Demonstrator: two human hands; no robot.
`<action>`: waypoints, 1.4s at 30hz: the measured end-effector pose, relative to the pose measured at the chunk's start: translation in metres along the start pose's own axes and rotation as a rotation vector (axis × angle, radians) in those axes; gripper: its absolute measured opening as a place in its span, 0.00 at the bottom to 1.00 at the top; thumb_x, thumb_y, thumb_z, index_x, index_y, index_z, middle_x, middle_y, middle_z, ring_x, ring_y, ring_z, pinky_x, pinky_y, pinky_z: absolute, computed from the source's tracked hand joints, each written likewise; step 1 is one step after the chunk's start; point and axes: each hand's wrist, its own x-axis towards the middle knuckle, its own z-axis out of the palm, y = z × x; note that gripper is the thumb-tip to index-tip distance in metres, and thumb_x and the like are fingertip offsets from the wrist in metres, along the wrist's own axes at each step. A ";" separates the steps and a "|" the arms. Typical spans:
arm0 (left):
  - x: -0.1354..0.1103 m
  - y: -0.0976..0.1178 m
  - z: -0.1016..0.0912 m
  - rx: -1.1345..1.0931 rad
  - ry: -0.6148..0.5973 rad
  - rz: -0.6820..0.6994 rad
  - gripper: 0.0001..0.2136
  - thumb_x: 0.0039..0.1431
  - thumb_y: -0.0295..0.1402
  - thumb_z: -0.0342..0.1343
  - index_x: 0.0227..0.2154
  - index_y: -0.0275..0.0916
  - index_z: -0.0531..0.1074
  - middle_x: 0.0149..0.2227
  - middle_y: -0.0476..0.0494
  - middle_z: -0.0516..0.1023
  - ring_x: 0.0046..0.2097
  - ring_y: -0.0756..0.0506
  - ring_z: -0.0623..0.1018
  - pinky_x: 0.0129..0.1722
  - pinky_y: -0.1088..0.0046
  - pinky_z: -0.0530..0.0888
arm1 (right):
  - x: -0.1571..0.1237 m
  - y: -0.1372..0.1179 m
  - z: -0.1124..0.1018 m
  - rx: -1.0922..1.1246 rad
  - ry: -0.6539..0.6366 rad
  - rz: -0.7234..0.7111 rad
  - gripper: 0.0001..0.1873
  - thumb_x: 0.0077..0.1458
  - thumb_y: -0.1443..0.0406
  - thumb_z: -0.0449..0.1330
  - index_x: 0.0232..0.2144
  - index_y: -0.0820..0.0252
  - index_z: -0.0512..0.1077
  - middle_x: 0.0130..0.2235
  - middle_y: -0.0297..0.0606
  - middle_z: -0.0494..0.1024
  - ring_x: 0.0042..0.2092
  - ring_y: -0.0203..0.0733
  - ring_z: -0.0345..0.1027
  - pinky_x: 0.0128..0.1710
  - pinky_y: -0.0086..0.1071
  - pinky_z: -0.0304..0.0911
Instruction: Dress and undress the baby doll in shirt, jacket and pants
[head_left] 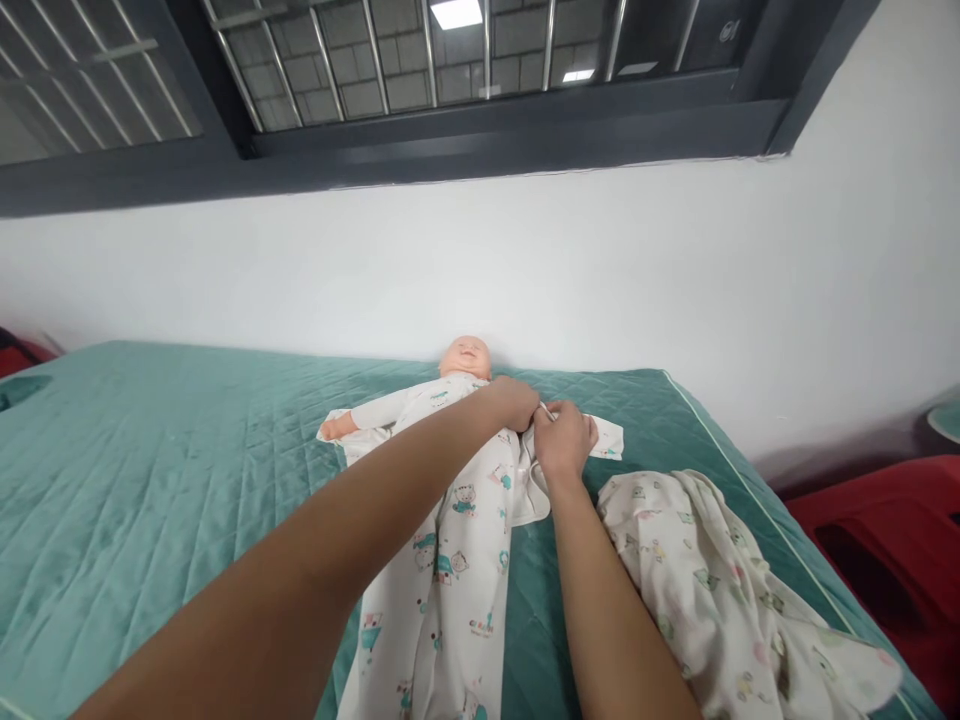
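Note:
A baby doll (466, 356) lies on its back, its head close to the wall. White printed baby clothes (461, 520) cover its body, the trouser legs stretching toward me. My left hand (514, 402) reaches across the doll's chest, its fingers closed on the white cloth edge near the doll's arm on the right. Beside it my right hand (562, 440) pinches the same cloth, the two hands nearly touching. One printed sleeve (606, 438) spreads out past my right hand. The doll's other hand (337, 427) rests at the left on a second piece of white cloth.
A green quilted cover (187, 480) spreads beneath everything. To the right lies a crumpled printed cloth (697, 580) near the bed edge. Beyond that edge stands a red plastic chair (892, 540). The white wall (375, 270) and a barred window (450, 60) rise behind.

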 end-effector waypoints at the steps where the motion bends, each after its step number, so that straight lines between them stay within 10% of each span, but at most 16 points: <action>1: -0.001 -0.001 0.000 0.005 0.002 -0.001 0.15 0.55 0.33 0.57 0.45 0.36 0.76 0.49 0.32 0.80 0.48 0.34 0.79 0.48 0.59 0.76 | 0.000 0.000 -0.001 0.012 0.004 -0.002 0.09 0.53 0.62 0.57 0.33 0.60 0.74 0.40 0.49 0.80 0.48 0.54 0.68 0.60 0.48 0.46; 20: -0.045 -0.067 -0.031 0.018 -0.016 -0.112 0.19 0.50 0.31 0.58 0.47 0.41 0.74 0.44 0.37 0.81 0.39 0.41 0.80 0.42 0.66 0.74 | 0.012 0.016 0.007 0.337 0.093 0.197 0.07 0.55 0.59 0.54 0.34 0.55 0.64 0.41 0.46 0.78 0.43 0.50 0.71 0.45 0.39 0.62; 42: -0.053 -0.058 -0.017 -0.022 -0.016 -0.085 0.17 0.51 0.32 0.58 0.46 0.41 0.73 0.44 0.38 0.81 0.40 0.40 0.80 0.40 0.67 0.74 | 0.031 0.028 0.003 1.061 0.150 0.306 0.10 0.39 0.62 0.64 0.27 0.58 0.69 0.29 0.34 0.78 0.35 0.44 0.76 0.39 0.42 0.74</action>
